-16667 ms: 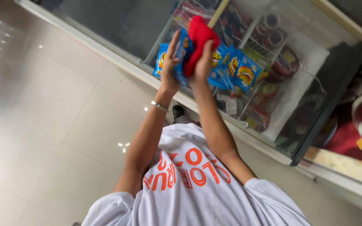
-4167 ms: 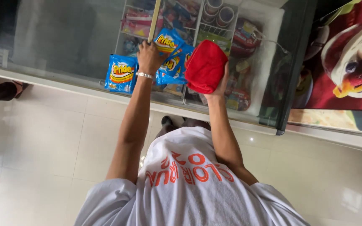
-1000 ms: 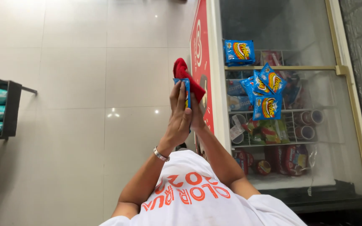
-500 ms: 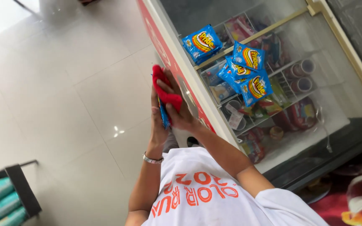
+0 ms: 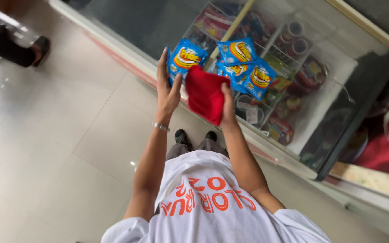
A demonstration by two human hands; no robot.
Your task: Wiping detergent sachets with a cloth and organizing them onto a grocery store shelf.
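Nearest the camera is the person's white short-sleeved shirt point(image 5: 212, 211) with orange lettering on the chest, and below it grey trousers and two dark shoes point(image 5: 194, 135) standing on the floor. The floor point(image 5: 59, 148) is pale, glossy square tile with thin grout lines and soft reflections of light.

Both bare arms reach forward. The left hand point(image 5: 167, 87), with a thin metal bracelet point(image 5: 160, 127) on the wrist, has its fingers stretched up and its thumb apart, holding a blue snack packet point(image 5: 184, 58) with a yellow and red label against the palm. The right hand point(image 5: 227, 105) is closed around the edge of a red cloth point(image 5: 205, 93), which hangs bunched between the two hands, just beside the left thumb.

Beyond the hands stands a glass-fronted display cabinet point(image 5: 127, 22) with a pale frame along its base, which meets the tiles. Inside, behind wire racks and a yellowish rail, hang more blue packets point(image 5: 248, 67) of the same kind, close together. Further in lie round tubs point(image 5: 293, 38) with dark rims and a few other coloured wrappers, too blurred to tell apart.

At the far left edge a dark shoe and trouser leg point(image 5: 10, 45) of another person stand on the tiles.
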